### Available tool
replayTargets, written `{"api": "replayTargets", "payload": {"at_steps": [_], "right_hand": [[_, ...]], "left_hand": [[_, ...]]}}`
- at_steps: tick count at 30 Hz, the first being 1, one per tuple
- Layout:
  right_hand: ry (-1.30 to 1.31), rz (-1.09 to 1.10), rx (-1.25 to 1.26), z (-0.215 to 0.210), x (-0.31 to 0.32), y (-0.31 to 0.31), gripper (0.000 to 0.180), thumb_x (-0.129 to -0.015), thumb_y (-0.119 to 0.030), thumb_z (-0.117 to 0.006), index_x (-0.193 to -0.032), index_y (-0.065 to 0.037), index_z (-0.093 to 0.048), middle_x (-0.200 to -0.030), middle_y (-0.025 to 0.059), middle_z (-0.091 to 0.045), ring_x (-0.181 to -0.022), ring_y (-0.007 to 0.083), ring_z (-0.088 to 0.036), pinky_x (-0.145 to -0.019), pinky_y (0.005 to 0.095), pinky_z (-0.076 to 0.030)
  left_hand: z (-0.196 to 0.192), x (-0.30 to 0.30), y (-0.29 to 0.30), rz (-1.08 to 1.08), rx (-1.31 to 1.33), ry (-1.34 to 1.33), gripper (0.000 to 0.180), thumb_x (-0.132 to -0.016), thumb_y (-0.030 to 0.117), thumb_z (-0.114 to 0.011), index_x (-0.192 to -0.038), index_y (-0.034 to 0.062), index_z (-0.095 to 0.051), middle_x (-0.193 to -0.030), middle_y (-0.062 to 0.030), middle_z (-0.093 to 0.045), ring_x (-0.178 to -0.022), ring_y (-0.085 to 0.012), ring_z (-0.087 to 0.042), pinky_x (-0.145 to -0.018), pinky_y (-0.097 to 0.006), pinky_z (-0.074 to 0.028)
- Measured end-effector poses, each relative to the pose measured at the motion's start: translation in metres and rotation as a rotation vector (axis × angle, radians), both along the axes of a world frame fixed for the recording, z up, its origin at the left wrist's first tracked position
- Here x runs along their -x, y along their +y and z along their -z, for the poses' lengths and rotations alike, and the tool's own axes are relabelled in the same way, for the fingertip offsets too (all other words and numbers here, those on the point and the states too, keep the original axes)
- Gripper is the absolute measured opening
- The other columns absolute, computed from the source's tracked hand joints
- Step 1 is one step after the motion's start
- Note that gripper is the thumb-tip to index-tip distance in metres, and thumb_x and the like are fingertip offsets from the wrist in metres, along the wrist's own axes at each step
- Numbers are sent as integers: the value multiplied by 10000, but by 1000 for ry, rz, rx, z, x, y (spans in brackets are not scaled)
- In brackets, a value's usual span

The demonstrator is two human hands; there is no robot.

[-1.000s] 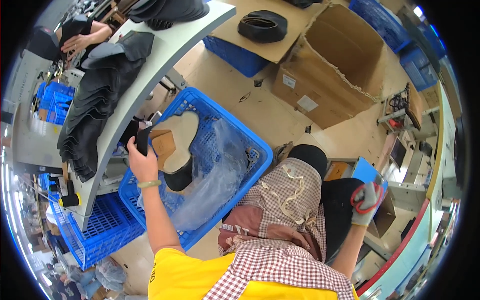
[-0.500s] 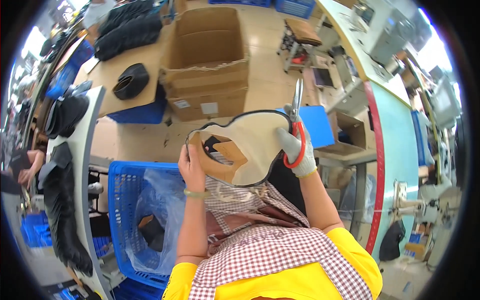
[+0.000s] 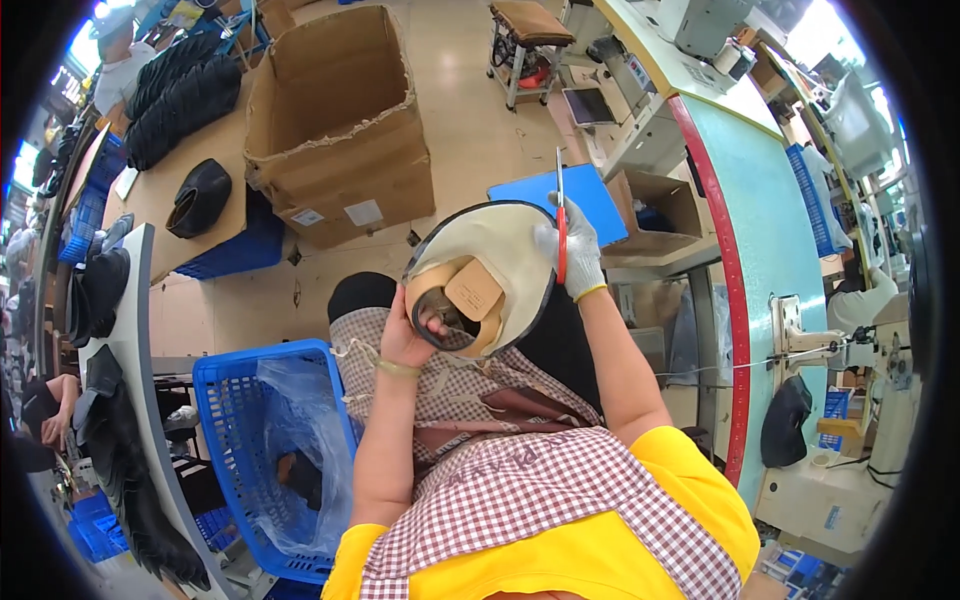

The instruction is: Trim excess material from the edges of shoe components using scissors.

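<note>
In front of my apron is a shoe upper (image 3: 490,228) with cream lining, tan inner pieces and a dark edge. My bare left hand (image 3: 402,338) grips its near left side, and some fingertips show through the opening. On my right hand (image 3: 584,248) is a pale work glove. That hand is closed around red-handled scissors (image 3: 561,235), whose blades point away from me, and it also rests against the right edge of the upper. Whether the scissor blades are apart cannot be made out, as they appear edge-on.
A blue plastic basket (image 3: 208,400) lined with clear film stands at my left. Beyond are a large cardboard box (image 3: 350,185) and a table (image 3: 225,130) bearing dark shoe uppers. A blue board (image 3: 605,200) lies past my right hand. A red-edged workbench (image 3: 790,240) runs along the right.
The upper has been turned and now shows its opening, with my left fingers inside. The scissors have swung edge-on. My view has shifted, moving the cardboard box leftward.
</note>
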State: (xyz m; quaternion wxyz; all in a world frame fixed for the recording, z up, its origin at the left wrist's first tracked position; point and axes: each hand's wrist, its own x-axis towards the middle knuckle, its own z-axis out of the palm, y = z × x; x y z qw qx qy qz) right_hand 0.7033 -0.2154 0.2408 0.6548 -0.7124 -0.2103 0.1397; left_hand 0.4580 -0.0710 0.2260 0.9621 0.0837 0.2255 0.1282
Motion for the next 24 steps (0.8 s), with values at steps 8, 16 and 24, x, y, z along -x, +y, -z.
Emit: {"api": "replayTargets", "payload": {"at_steps": [8, 16, 24], "right_hand": [[-209, -60, 419, -15, -13, -8, 650, -682, -293, -708, -1246, -22, -533, -1074, 159, -629, -984, 272, -600, -894, 324, -454], [-258, -133, 652, -29, -11, 1, 609, -695, -348, -701, -1208, -52, -559, -1018, 132, -633, -943, 256, -599, -849, 331, -448], [342, -11, 148, -33, 2, 13, 580, -799, -314, -701, -1263, -31, -497, -782, 59, -567, -595, 119, -544, -531, 249, -459]], "left_hand": [[-3, 30, -17, 25, 141, 20, 419, -998, 392, -382, -988, 61, -638, -793, -78, -649, -759, -232, -640, -718, -401, -515], [-48, 23, -55, 381, -1245, 475, 348, -868, 126, -622, -1184, 9, -534, -803, -38, -626, -588, -82, -549, -534, -237, -446], [-3, 20, -73, -24, -1197, 490, 218, -844, 4, -616, -1043, 7, -528, -780, -30, -608, -669, -67, -545, -592, -209, -427]]}}
